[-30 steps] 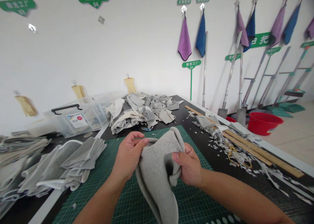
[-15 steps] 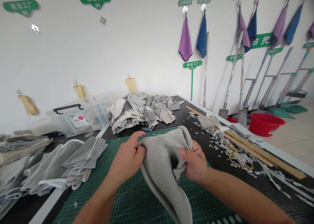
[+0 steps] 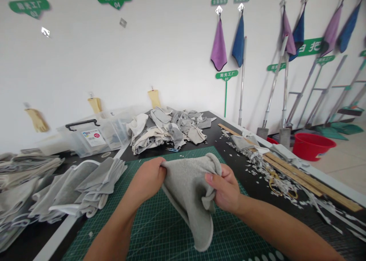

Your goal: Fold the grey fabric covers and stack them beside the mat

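Gripping a grey cloth [image 3: 185,181] in left hand [image 3: 148,179] and right hand [image 3: 225,186], over the green mat [image 3: 160,224] beneath both, seemingly midway through handling: partly spread, not yet flat.

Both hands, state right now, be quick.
Left hand: closed, holding the grey cloth at its upper left end.
Right hand: closed, holding the grey cloth at its right side, thumb towards the camera.

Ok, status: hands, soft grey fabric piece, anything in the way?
Left hand, right hand: both gripping soft grey fabric piece. Lower end hanging over green gridded cutting mat. Grey-and-cream fabric scrap pile beyond mat, apparently not in the way.
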Available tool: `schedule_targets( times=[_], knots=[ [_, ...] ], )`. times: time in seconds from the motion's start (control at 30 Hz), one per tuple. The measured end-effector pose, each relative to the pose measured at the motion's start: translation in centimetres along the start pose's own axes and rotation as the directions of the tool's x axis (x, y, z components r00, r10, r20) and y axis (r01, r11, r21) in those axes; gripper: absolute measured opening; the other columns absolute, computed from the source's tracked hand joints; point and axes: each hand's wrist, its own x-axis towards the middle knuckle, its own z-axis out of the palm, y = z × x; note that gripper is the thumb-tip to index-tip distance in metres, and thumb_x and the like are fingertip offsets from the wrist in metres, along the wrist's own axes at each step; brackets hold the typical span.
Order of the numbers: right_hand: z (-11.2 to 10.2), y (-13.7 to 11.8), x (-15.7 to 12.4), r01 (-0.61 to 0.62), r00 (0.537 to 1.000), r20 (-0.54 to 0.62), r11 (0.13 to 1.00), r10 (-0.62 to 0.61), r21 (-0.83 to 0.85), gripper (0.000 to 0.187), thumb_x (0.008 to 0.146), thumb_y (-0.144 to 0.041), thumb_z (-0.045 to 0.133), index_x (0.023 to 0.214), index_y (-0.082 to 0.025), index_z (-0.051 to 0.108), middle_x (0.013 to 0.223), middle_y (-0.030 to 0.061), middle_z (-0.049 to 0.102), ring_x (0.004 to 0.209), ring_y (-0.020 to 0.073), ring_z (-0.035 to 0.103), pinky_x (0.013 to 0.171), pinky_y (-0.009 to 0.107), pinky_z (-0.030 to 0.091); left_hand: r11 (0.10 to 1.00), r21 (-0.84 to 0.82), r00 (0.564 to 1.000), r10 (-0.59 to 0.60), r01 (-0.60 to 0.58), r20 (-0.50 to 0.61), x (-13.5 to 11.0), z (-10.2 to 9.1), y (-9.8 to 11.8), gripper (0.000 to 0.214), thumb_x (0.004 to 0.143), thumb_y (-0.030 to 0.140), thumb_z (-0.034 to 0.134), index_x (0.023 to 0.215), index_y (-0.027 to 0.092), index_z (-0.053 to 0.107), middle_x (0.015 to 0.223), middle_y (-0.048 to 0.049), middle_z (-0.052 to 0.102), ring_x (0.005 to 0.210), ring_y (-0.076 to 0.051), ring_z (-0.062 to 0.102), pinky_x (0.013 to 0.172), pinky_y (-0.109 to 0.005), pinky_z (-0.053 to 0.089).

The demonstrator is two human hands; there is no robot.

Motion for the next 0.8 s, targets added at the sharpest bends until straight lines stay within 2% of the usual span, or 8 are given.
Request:
schedule_targets(
  times=[0.1, 0.17, 0.3, 0.37, 0.43, 0.53, 0.7, 0.8],
  knots=[
    [-0.1, 0.0, 0.0, -0.011, 1.000, -0.006, 1.000, 0.011, -0.011, 0.037, 0.066, -0.042, 0.069, 0.050, -0.017, 0.046, 0.047, -0.0031, 0.040, 0.045, 0.0091, 0.038, 0.046, 0.023, 0.035, 0.983, -0.181, 1.000, -0.020, 0.017, -0.020, 0.5, 0.3, -0.5, 0.026, 0.077, 0.016, 0.035, 0.073, 0.019, 0.060, 0.071, -0.0023, 0.061, 0.070, -0.017, 0.054, 0.063, -0.025, 0.035],
    [-0.2, -0.2, 0.1, -0.018, 1.000, -0.013, 1.000, 0.018, -0.003, 0.036, 0.066, -0.042, 0.069, 0.051, -0.017, 0.048, 0.047, -0.0033, 0.039, 0.045, 0.0089, 0.037, 0.045, 0.023, 0.034, 0.912, -0.403, 0.996, -0.089, 0.079, -0.006, 0.8, 0.7, -0.8, 0.023, 0.071, 0.015, 0.037, 0.068, 0.018, 0.060, 0.062, -0.0006, 0.056, 0.061, -0.015, 0.050, 0.056, -0.024, 0.032],
    [-0.1, -0.7, 0.8, -0.005, 0.994, -0.112, 1.000, 0.008, 0.026, 0.029, 0.066, -0.037, 0.069, 0.053, -0.018, 0.052, 0.049, -0.0028, 0.043, 0.047, 0.0095, 0.038, 0.046, 0.023, 0.035, 0.487, -0.856, 0.975, -0.209, 0.172, 0.077, 0.8, 0.9, -0.8, 0.010, 0.052, 0.012, 0.043, 0.055, 0.016, 0.053, 0.048, 0.0038, 0.041, 0.044, -0.009, 0.036, 0.044, -0.020, 0.023],
    [-0.1, -0.8, 1.2, 0.007, 0.985, -0.171, 0.999, 0.000, 0.041, 0.025, 0.067, -0.035, 0.068, 0.055, -0.018, 0.055, 0.051, -0.0025, 0.047, 0.047, 0.0099, 0.040, 0.047, 0.023, 0.036, 0.281, -0.949, 0.976, -0.202, 0.142, 0.086, 0.5, 0.5, -0.4, 0.011, 0.046, 0.011, 0.044, 0.053, 0.015, 0.052, 0.047, 0.0037, 0.043, 0.042, -0.008, 0.036, 0.042, -0.020, 0.025],
    [0.0, -0.9, 1.6, 0.027, 0.980, -0.198, 0.998, -0.016, 0.054, 0.020, 0.069, -0.033, 0.068, 0.058, -0.018, 0.058, 0.054, -0.0021, 0.051, 0.049, 0.0102, 0.042, 0.049, 0.023, 0.038, 0.160, -0.983, 0.980, -0.191, 0.092, 0.061, 0.0, 0.0, 0.2, 0.018, 0.044, 0.012, 0.047, 0.058, 0.013, 0.058, 0.049, 0.0017, 0.050, 0.042, -0.009, 0.041, 0.042, -0.021, 0.030],
    [0.0, -1.0, 1.8, 0.056, 0.982, -0.185, 0.997, -0.045, 0.057, 0.015, 0.071, -0.031, 0.068, 0.065, -0.018, 0.063, 0.058, -0.0013, 0.054, 0.053, 0.0108, 0.046, 0.053, 0.024, 0.039, 0.099, -0.995, 0.975, -0.218, -0.020, -0.041, -0.8, -0.5, 0.9, 0.024, 0.047, 0.015, 0.053, 0.068, 0.011, 0.065, 0.057, -0.0029, 0.060, 0.050, -0.015, 0.053, 0.047, -0.025, 0.039],
    [0.1, -1.4, 2.0, 0.057, 0.986, -0.158, 0.998, -0.058, -0.011, 0.012, 0.071, -0.030, 0.067, 0.072, -0.019, 0.065, 0.073, 0.0019, 0.060, 0.067, 0.0147, 0.052, 0.064, 0.027, 0.043, 0.108, -0.974, 0.919, -0.326, -0.197, -0.222, -1.5, -0.2, 1.1, 0.023, 0.066, 0.033, 0.063, 0.079, 0.015, 0.069, 0.070, -0.0065, 0.068, 0.075, -0.025, 0.064, 0.064, -0.033, 0.049],
    [0.2, -1.6, 2.4, 0.099, 0.982, -0.157, 0.994, -0.107, -0.055, 0.010, 0.073, -0.029, 0.065, 0.074, -0.019, 0.064, 0.082, 0.0014, 0.057, 0.074, 0.0143, 0.051, 0.069, 0.026, 0.042, 0.105, -0.952, 0.886, -0.348, -0.287, -0.306, -1.7, 0.2, 0.7, 0.022, 0.067, 0.037, 0.066, 0.077, 0.018, 0.070, 0.073, -0.0052, 0.069, 0.081, -0.026, 0.064, 0.067, -0.033, 0.051]
  ],
)
